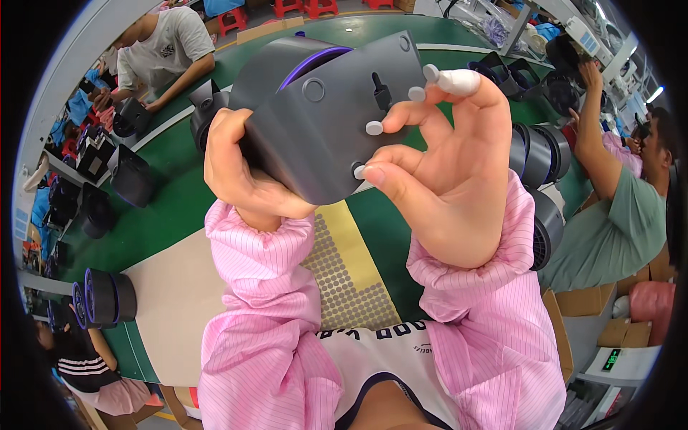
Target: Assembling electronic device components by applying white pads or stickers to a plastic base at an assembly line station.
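My left hand (240, 168) is wrapped around the left side of a dark grey, curved plastic housing (308, 136) with a purple inner rim. The housing is tilted, its underside facing me, with round recesses near the corners and a keyhole-shaped slot. At its lower right recess, my right hand (451, 158) holds a small round grey pad (359, 171) between thumb and a finger. Other round pads (374, 128) sit on the remaining fingertips, one of which wears a white finger cover (459, 82). Below lies a yellow sheet (362, 247) bearing rows of grey round pads.
A tan board (175, 308) lies on the green bench (172, 179). Dark housings (107, 297) stand at left, and more (534, 154) stand close to my right arm. Co-workers sit at the far left (168, 54), lower left and right (616, 201). Cardboard boxes (584, 297) stand at right.
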A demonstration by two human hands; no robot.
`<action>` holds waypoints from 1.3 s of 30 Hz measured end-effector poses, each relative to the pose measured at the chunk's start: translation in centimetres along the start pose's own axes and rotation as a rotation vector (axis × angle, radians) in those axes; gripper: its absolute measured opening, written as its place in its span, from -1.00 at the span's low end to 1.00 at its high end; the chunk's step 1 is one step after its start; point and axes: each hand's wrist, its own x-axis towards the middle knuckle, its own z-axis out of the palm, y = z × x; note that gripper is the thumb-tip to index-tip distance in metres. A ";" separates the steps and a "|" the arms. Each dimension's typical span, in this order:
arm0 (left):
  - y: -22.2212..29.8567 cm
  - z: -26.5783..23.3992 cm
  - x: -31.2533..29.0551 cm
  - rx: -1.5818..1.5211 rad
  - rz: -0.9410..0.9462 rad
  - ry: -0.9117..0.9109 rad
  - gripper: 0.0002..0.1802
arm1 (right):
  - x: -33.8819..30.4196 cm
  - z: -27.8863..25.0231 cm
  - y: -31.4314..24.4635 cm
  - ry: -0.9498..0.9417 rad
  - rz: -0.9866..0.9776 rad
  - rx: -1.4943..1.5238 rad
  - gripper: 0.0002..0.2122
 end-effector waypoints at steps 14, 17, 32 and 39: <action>1.3 -0.1 0.3 0.007 0.080 -0.155 -0.52 | 2.0 -0.1 0.0 0.040 -0.138 0.011 -0.37; 1.5 0.0 0.4 0.015 0.107 -0.157 -0.52 | 2.2 0.6 -0.8 0.076 -0.111 0.002 -0.41; 1.6 0.2 0.7 0.030 0.156 -0.192 -0.49 | 3.0 -0.6 0.3 0.014 -0.217 -0.015 -0.44; 2.3 -0.4 0.6 -0.018 0.100 -0.172 -0.58 | 3.9 -5.0 0.1 0.168 0.017 -0.042 -0.53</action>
